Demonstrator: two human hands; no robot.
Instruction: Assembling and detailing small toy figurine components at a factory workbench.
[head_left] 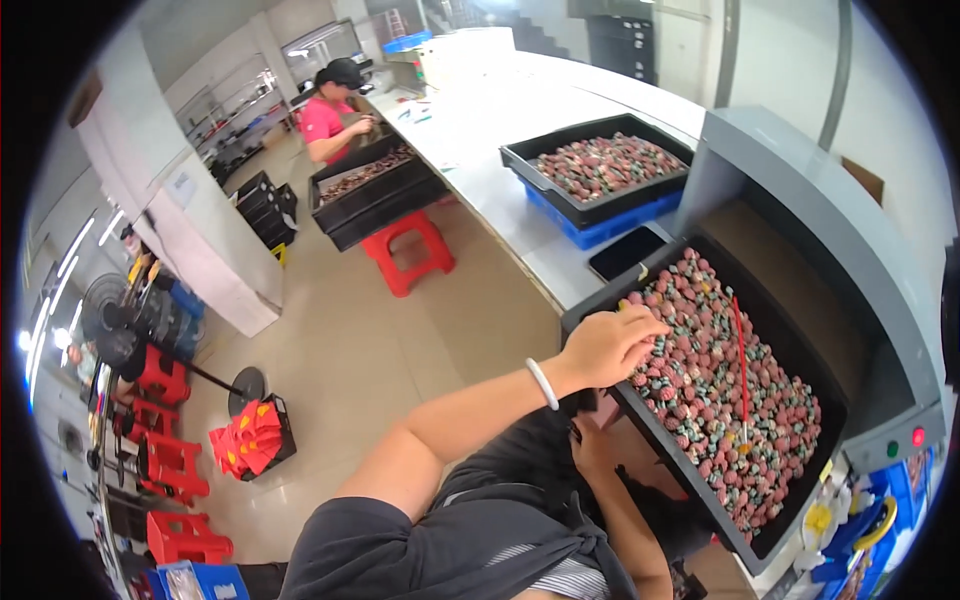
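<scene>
A large black tray (690, 490) full of small ridged pieces (700, 370), pink-red with grey-green parts, stands tilted in the view at my right. My left hand (615, 345), with a white band at the wrist, is over the tray's near left edge. Its fingers curl together at the pieces; what they pinch is too small to make out. Across the pieces lies a thin red-handled paintbrush (741, 370). Below the tray's rim, near my lap, is my right hand (597, 447). Its fingers curl in by something dark that I cannot make out.
A grey arched machine housing (830, 220) rises behind the tray. On the white table, a phone (627, 253) lies beside another filled black tray (600, 165) on a blue crate. Across the aisle a person (330, 115) works at a black tray near a red stool (408, 250).
</scene>
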